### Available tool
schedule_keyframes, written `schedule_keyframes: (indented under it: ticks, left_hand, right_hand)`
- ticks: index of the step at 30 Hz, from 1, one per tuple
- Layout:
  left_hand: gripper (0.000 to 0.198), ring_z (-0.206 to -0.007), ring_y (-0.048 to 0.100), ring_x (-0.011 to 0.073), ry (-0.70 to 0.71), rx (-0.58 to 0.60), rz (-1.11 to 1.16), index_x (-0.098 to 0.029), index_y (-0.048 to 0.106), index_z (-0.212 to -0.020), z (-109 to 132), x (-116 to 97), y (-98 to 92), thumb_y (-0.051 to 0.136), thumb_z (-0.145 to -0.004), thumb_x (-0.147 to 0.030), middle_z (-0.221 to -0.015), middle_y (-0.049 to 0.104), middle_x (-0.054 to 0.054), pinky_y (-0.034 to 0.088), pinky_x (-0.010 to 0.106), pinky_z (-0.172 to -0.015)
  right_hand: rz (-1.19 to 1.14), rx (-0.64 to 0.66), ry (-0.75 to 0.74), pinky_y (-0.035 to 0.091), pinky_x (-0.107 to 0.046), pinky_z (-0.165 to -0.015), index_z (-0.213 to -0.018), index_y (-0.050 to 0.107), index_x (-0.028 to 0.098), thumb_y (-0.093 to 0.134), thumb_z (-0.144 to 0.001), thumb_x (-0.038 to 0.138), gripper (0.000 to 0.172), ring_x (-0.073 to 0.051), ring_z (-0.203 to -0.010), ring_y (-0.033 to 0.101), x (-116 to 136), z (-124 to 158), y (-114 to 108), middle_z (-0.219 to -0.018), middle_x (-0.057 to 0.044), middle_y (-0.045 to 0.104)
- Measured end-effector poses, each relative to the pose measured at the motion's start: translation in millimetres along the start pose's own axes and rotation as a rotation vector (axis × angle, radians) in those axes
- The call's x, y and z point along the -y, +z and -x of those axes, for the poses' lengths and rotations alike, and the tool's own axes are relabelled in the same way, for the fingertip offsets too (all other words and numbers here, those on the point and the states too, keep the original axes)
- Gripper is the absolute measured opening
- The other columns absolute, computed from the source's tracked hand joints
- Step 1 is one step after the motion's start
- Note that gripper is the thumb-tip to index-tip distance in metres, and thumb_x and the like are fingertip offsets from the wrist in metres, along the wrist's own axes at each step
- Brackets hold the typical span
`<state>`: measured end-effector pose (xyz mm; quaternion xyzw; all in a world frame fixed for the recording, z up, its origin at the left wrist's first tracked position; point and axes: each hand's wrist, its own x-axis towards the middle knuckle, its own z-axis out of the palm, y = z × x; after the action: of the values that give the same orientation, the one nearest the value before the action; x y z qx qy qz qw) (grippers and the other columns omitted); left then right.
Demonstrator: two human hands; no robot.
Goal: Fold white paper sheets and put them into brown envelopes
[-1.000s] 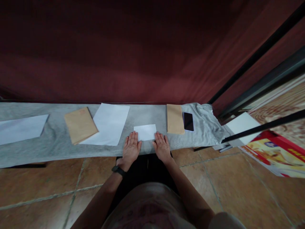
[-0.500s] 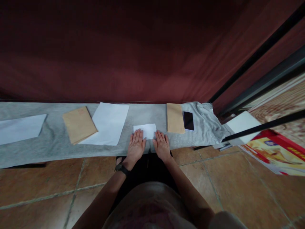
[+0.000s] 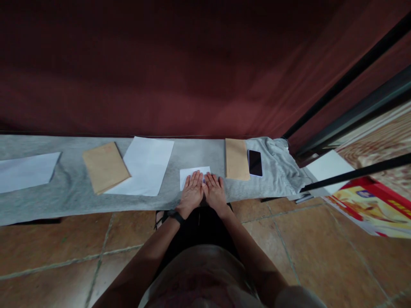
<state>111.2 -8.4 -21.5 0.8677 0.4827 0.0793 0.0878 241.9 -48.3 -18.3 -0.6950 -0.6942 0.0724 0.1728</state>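
On my feed, the left hand (image 3: 192,196) lies flat over the small paper (image 3: 184,173) near the bench's (image 3: 195,151) front edge; the right hand (image 3: 215,194) overlaps its right side. I see fingers straight, slightly apart, an envelope (image 3: 236,159) and phone (image 3: 255,163) rightward.

Dim, muted light. Red backdrop (image 3: 192,98) sinks to near-black at top. Pale sheen on floor tiles (image 3: 118,271). Right edge stretched; printed box (image 3: 372,205) slightly soft.
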Motion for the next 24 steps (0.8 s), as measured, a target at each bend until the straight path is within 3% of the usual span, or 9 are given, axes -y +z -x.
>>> schedule_keyframes:
  ticks: [24]
  left_hand:
    - [0.069, -0.156, 0.020, 0.0295, -0.192, -0.055, -0.128, -0.004, 0.027, -0.159, -5.4, 43.0, -2.9, 0.024, -0.105, -0.046, -0.165, 0.028, 0.018, 0.014, 0.051, -0.127]
  right_hand:
    - [0.022, -0.051, -0.033, 0.020, -0.054, -0.124, -0.155, 0.041, 0.018, 0.035, -0.109, 0.039, 0.051, -0.029, -0.148, 0.039, -3.4, 2.2, 7.9, -0.160, -0.010, 0.043]
